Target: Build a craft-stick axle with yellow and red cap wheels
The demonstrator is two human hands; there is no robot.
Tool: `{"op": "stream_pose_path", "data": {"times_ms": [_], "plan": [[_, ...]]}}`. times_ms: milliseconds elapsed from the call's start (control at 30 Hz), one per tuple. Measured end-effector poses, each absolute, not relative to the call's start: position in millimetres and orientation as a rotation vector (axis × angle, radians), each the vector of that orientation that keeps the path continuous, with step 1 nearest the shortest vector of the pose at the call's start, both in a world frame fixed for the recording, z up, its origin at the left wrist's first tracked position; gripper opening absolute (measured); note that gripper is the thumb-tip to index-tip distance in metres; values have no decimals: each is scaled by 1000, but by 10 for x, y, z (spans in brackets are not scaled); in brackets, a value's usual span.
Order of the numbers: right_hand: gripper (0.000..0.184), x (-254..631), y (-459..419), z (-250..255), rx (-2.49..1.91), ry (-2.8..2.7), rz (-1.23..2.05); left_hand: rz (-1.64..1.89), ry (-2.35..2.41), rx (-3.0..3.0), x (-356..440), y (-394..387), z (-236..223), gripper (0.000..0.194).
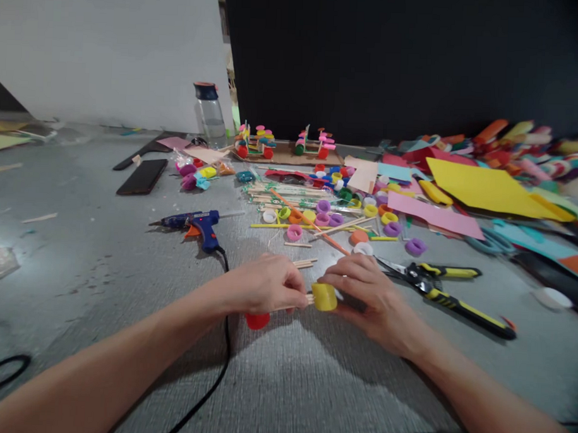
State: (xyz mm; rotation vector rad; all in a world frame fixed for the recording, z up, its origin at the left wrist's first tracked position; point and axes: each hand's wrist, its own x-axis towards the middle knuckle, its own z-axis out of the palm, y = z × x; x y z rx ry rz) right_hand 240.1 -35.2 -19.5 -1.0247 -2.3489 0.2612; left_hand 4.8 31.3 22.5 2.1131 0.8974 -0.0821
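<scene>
My left hand [266, 284] pinches thin wooden sticks [290, 300] low over the grey table. A red bottle cap [257, 321] shows just below that hand, by the sticks' left end. At their right end is a yellow bottle cap [324, 296], touching or nearly touching the stick tips. The fingers of my right hand [374, 298] close around the yellow cap's right side; their tips are partly hidden. Behind my hands lie a few loose sticks [306, 263] and a white cap [363, 248].
Left of my hands lies a blue glue gun [206, 228], its black cord [228, 341] running toward me. Yellow-and-black cutters [450, 288] lie at right. Farther back are several caps, sticks, paper sheets [493, 189], a phone [142, 176], a bottle [211, 116] and small stick-and-cap models [256, 143].
</scene>
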Motion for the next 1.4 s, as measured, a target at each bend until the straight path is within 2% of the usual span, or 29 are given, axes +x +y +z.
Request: {"op": "stream_pose_path", "data": {"times_ms": [667, 1400], "plan": [[28, 2387, -371, -163, -1027, -2351, 215, -81, 888, 2095, 34, 336, 207, 24], [19, 2382, -370, -158, -987, -2366, 87, -65, 877, 2007, 5, 354, 150, 28]]}}
